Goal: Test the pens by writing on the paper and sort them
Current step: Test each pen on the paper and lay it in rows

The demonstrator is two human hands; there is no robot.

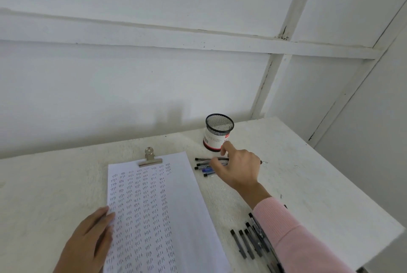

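Now: left fingers [110,217] flat on paper [176,195]; right fingers [226,148] grip one pen [263,162] beside four pens [201,164].

White paper [176,206], filled with rows of small written marks, lies clipped at its top. Several dark pens [203,170] lie crosswise beside its top right corner; other pens [244,244] lie side by side near its lower right.

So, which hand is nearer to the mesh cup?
Right. The right hand is just in front of the cup, over the pens. The left hand rests flat on the near left edge of the paper, far from it.
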